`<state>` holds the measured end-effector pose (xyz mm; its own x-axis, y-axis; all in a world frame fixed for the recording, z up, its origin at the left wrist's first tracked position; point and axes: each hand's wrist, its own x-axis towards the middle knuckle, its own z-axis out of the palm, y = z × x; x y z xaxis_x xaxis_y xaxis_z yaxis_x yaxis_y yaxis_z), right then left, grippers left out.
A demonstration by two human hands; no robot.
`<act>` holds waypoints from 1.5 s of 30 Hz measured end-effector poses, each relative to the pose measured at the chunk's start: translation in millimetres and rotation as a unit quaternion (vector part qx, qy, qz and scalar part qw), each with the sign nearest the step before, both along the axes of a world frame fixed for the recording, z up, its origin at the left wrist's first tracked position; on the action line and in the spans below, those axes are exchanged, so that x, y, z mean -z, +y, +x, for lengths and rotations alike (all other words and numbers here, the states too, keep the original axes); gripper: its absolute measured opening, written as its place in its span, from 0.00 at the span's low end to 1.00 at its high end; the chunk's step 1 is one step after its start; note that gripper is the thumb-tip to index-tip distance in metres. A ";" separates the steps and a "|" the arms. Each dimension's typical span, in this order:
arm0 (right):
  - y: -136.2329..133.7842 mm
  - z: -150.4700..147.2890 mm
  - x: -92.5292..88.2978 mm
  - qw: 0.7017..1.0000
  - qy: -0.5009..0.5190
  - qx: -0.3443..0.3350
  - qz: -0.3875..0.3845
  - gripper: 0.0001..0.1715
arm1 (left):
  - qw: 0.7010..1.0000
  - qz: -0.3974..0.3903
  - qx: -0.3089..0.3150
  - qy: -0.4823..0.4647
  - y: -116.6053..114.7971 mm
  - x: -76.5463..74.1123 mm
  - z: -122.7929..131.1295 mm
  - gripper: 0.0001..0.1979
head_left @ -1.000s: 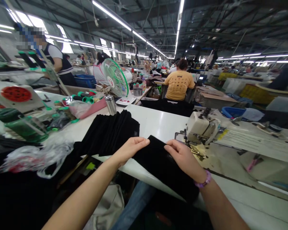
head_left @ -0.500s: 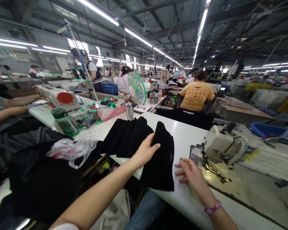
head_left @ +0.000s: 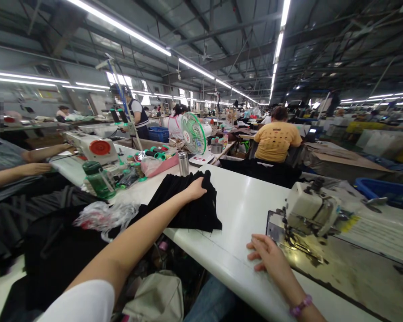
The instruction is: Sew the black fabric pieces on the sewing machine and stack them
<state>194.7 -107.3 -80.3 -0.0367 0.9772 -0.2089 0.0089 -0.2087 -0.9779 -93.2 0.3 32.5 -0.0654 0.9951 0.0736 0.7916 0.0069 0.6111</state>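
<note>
My left hand (head_left: 196, 188) reaches out to a row of folded black fabric pieces (head_left: 181, 219) on the white table (head_left: 242, 205). Its fingers are closed on the top edge of the nearest black fabric piece (head_left: 211, 210), which lies against the right end of the row. My right hand (head_left: 266, 256), with a purple bracelet at the wrist, hovers over or rests on the table beside the sewing machine (head_left: 305, 210). Its fingers are loosely bent and apart, with nothing in them.
Behind the row stand a steel flask (head_left: 183, 164) and a green fan (head_left: 194, 134). On the left are a green bottle (head_left: 99, 181), a plastic bag (head_left: 104, 214) and another sewing machine (head_left: 90, 146), with a co-worker's arms near it. A person in yellow (head_left: 277, 141) sits ahead.
My left hand has moved left with the black fabric piece and set it against the row. My right hand has shifted slightly down and stays by the machine.
</note>
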 end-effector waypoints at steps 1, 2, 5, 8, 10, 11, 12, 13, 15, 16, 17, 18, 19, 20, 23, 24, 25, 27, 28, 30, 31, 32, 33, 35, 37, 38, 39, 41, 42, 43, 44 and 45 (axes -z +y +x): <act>0.1 -0.3 -0.1 1.000 0.001 0.001 0.001 0.33 | 1.000 0.002 0.009 0.001 1.2 -0.5 0.8 0.18; 0.2 -0.7 -0.2 1.000 0.001 0.002 0.002 0.32 | 1.000 0.004 0.017 0.003 2.9 -0.9 1.7 0.19; -0.4 -1.8 -0.4 1.000 -0.003 0.004 0.006 0.31 | 1.000 0.005 0.014 0.022 8.9 0.3 3.1 0.19; -1.4 -2.1 -1.0 1.000 -0.009 0.001 0.007 0.30 | 0.999 0.003 -0.006 0.051 7.2 4.0 1.6 0.19; -1.3 -2.0 -2.1 1.000 -0.014 -0.001 0.006 0.29 | 0.998 0.005 -0.011 0.067 -1.6 6.8 -0.2 0.20; -0.9 -2.2 -3.0 1.000 -0.020 -0.002 0.006 0.29 | 0.997 0.007 -0.010 0.073 -8.0 8.0 -1.2 0.23; -0.2 -2.8 -4.1 0.999 -0.030 -0.007 0.009 0.29 | 0.997 0.011 -0.008 0.077 -15.0 8.9 -2.2 0.27; 0.8 -4.0 -5.6 0.999 -0.042 -0.016 0.014 0.29 | 0.997 0.016 -0.004 0.081 -22.1 9.5 -3.1 0.31; 4.2 -9.5 -9.8 0.996 -0.068 -0.041 0.029 0.28 | 0.996 0.029 0.006 0.084 -34.2 9.9 -5.0 0.37; 6.5 -14.3 -12.7 0.995 -0.079 -0.053 0.037 0.28 | 0.996 0.037 0.010 0.084 -38.4 9.7 -6.1 0.37; 9.4 -20.8 -16.2 0.993 -0.086 -0.064 0.045 0.27 | 0.995 0.047 0.011 0.083 -41.1 9.4 -7.3 0.35; 12.8 -28.9 -20.5 0.992 -0.091 -0.074 0.053 0.26 | 0.995 0.056 0.008 0.082 -42.6 9.2 -8.7 0.32; 16.7 -38.5 -25.7 0.990 -0.096 -0.082 0.063 0.25 | 0.995 0.065 0.003 0.080 -43.1 9.3 -10.2 0.29; 21.3 -49.5 -31.8 0.987 -0.104 -0.094 0.074 0.24 | 0.994 0.072 -0.005 0.078 -43.2 9.8 -11.8 0.28; 39.7 -87.7 -54.6 0.975 -0.140 -0.131 0.109 0.17 | 0.994 0.078 -0.021 0.076 -46.1 13.8 -15.7 0.28; 47.4 -101.2 -62.8 0.970 -0.158 -0.142 0.118 0.15 | 0.994 0.077 -0.022 0.075 -49.0 15.5 -16.3 0.28; 55.9 -114.6 -70.8 0.965 -0.179 -0.147 0.125 0.13 | 0.994 0.076 -0.020 0.075 -53.0 17.3 -16.7 0.30; 74.7 -140.6 -84.9 0.953 -0.225 -0.152 0.137 0.14 | 0.994 0.075 -0.015 0.073 -63.6 20.0 -16.3 0.33; 84.5 -153.1 -90.4 0.947 -0.248 -0.151 0.138 0.16 | 0.994 0.075 -0.012 0.072 -69.6 21.0 -15.7 0.34; 103.4 -176.4 -97.8 0.936 -0.289 -0.164 0.119 0.17 | 0.995 0.073 -0.008 0.071 -81.8 22.5 -14.1 0.36; 111.8 -187.0 -99.9 0.930 -0.306 -0.176 0.104 0.17 | 0.995 0.071 -0.006 0.070 -87.6 23.2 -13.4 0.36; 119.2 -196.5 -101.1 0.924 -0.323 -0.186 0.091 0.18 | 0.995 0.068 -0.003 0.069 -92.8 24.1 -12.8 0.34; 125.3 -204.8 -101.7 0.917 -0.338 -0.195 0.079 0.20 | 0.996 0.064 0.003 0.068 -97.4 25.1 -12.6 0.33; 133.7 -216.9 -102.1 0.905 -0.368 -0.204 0.067 0.20 | 0.996 0.056 0.019 0.062 -104.2 27.5 -13.6 0.30; 137.4 -222.7 -102.6 0.893 -0.396 -0.200 0.075 0.19 | 0.997 0.051 0.036 0.053 -107.4 29.8 -16.6 0.28; 138.1 -223.7 -103.1 0.888 -0.410 -0.193 0.084 0.19 | 0.997 0.051 0.042 0.047 -107.9 30.6 -18.8 0.27; 138.2 -223.9 -103.7 0.882 -0.422 -0.184 0.096 0.19 | 0.997 0.052 0.047 0.041 -107.8 31.2 -21.0 0.27; 137.8 -223.9 -104.7 0.873 -0.443 -0.164 0.121 0.19 | 0.997 0.055 0.055 0.030 -106.8 31.8 -24.9 0.29; 137.5 -224.4 -104.7 0.869 -0.449 -0.157 0.132 0.19 | 0.996 0.055 0.059 0.025 -106.5 31.9 -26.2 0.30; 137.3 -225.7 -104.2 0.866 -0.454 -0.154 0.140 0.19 | 0.996 0.054 0.063 0.022 -106.8 31.9 -26.9 0.30; 137.1 -227.6 -103.2 0.864 -0.457 -0.154 0.145 0.19 | 0.996 0.052 0.067 0.020 -107.8 31.7 -27.1 0.30; 137.1 -230.1 -101.6 0.862 -0.458 -0.159 0.147 0.19 | 0.996 0.048 0.072 0.020 -109.7 31.2 -26.9 0.30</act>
